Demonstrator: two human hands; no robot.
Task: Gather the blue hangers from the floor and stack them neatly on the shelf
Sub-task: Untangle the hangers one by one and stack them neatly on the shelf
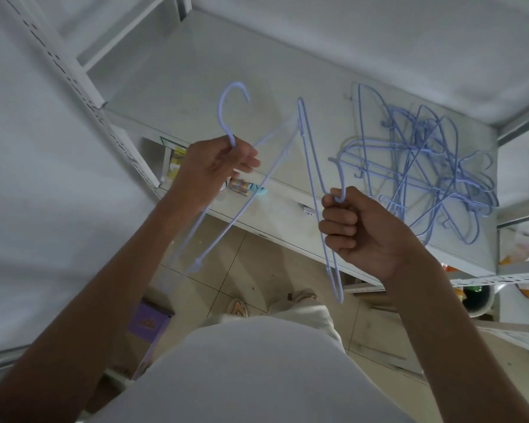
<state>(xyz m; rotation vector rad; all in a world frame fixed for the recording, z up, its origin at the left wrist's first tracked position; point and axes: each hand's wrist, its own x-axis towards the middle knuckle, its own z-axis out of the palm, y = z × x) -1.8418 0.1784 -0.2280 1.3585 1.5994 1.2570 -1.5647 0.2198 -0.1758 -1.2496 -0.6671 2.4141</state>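
**Two hangers in hand, pile on shelf was a tangle**

Head view: we had one blue hanger per hand, both held over the shelf (196, 96) front edge. Left hand (217, 166) pinched the left hanger (226, 117) at the base of its hook, fingers curled round the neck, body trailing down toward the floor. Right hand (358, 230) was fisted on the right hanger (310, 166) just below its hook, frame hanging steeply. The two frames met near their upper corners; couldn't tell whether they were touching or hooked together. The rest sat in a loose hanger pile (425, 166) on the shelf's right half, hooks pointing every way.

Our read on doing it well: separate the two first, turn both hooks the same way, lay them flat frame-on-frame. The pile probably needed squaring up too, else new ones would just snag.
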